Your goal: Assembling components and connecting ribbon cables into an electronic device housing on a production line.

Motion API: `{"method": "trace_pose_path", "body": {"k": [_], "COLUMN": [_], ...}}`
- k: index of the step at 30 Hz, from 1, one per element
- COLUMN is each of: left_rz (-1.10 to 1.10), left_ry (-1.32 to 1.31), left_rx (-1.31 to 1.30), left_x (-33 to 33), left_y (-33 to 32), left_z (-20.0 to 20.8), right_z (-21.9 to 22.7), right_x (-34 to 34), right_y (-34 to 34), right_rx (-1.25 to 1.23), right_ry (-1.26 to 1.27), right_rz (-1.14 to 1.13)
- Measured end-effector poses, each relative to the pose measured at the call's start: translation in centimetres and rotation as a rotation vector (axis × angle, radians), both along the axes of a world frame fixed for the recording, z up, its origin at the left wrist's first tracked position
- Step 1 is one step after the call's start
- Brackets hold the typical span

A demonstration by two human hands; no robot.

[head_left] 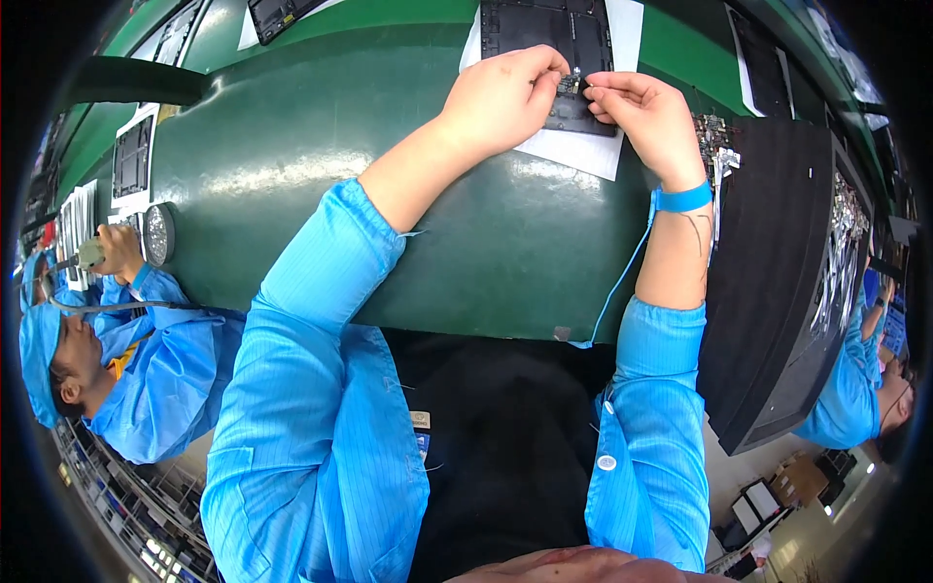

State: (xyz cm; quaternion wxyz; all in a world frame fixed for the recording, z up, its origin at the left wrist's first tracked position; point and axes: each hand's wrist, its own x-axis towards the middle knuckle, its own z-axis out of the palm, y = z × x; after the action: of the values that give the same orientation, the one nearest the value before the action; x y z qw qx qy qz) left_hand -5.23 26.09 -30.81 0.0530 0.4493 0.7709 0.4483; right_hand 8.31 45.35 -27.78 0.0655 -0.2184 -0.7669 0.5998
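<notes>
Over one black casing (pixel 546 27), one left hand (pixel 505 97) and one right hand (pixel 643 119) each pinch thumb and finger together.

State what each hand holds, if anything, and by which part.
Cannot be told: left hand and right hand are at the black panel, but anything pinched is too small to make out.

Looks like an electronics workshop, judging by green table (pixel 486 253), black device panel (pixel 539 29), blue wrist strap (pixel 685 198) and blue smocks (pixel 165 384).
</notes>
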Motion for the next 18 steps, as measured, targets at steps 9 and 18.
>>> {"method": "trace_pose_path", "body": {"k": [9, 18], "left_rz": [0.000, 0.009], "left_ry": [0.000, -0.011], "left_rx": [-0.027, -0.008], "left_x": [0.3, 0.1], "left_y": [-0.1, 0.0], "left_z": [0.4, 0.4], "right_z": [-0.3, -0.8], "right_x": [-0.3, -0.4], "right_y": [-0.7, -0.7], "right_rx": [0.043, 0.132], "right_ry": [-0.023, 0.017], "right_rz": [0.001, 0.031]}}
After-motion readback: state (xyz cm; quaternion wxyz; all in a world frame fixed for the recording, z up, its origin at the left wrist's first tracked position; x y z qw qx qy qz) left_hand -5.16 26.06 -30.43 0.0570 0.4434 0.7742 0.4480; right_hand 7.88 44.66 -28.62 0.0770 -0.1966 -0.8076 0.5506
